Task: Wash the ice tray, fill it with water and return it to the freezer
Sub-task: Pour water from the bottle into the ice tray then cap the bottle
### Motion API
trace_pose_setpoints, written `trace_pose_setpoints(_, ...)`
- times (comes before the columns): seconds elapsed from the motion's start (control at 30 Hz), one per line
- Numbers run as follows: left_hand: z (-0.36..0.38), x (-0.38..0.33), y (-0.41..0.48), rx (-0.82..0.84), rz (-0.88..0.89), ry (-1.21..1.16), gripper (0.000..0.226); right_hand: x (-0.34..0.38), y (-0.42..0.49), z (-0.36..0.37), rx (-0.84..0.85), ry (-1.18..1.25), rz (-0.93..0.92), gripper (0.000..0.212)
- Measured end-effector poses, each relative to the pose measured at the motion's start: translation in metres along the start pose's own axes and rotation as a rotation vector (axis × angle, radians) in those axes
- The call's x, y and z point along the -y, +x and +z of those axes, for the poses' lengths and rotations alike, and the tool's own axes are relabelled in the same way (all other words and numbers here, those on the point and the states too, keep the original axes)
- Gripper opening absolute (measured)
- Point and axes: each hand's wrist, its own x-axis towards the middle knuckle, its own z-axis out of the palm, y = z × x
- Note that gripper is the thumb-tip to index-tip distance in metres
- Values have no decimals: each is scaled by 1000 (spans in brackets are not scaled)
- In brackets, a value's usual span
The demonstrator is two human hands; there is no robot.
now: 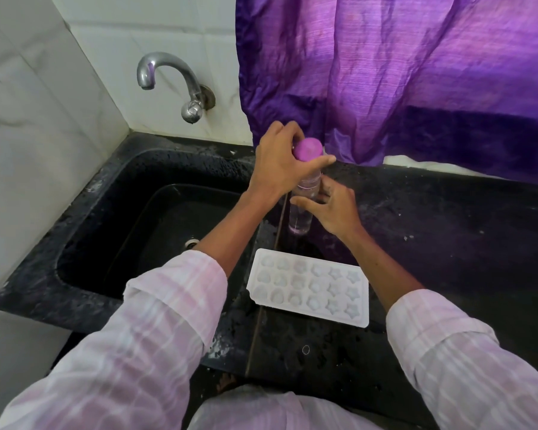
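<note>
Ice tray (308,288), white, flat on the black counter (448,243), cavities facing up, just right of the sink (84,212) and close to the counter's near edge; star and rounded moulds in three rows; whether wet or filled, cannot tell; touched by neither hand. Beyond the tray, upright and apart from it, a clear bottle (303,209) with a pink cap (308,148). Left hand (277,166) on top, fingers and thumb curled round the cap, gripping it. Right hand (331,209) lower down, fingers wrapped round the bottle's body from the right side, holding it steady; bottle's base at counter level, whether resting or just lifted, unclear. Both forearms bare, pink-and-white checked sleeves (174,299) pushed back. Sink black, with a drain (191,243) in its floor; chrome tap (168,79) on the tiled wall above it. Purple curtain (416,72) hanging behind the counter, its hem down by the bottle.
</note>
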Motion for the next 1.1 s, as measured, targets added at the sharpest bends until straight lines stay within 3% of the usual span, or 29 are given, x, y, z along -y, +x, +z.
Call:
trace_pose_setpoints(0.13,-16,-11,4,-40,-46,-124,56,-1,1,-1,5,1,19,61)
trace_pose_setpoints(0.37,-18,39,-39,15,-439,-595,51,-8,3,2,43,-3,64,71)
trace_pose_setpoints(0.67,27,89,-85,131,-572,-467,54,-14,0,3,-15,42,93,63)
trace_pose_setpoints(0.87,51,104,-95,196,-483,-272,53,-14,-11,-8,-53,33,98,65)
trace_pose_setpoints(1.1,94,149,-109,228,-505,-130,71,7,-34,-24,-104,-12,38,65)
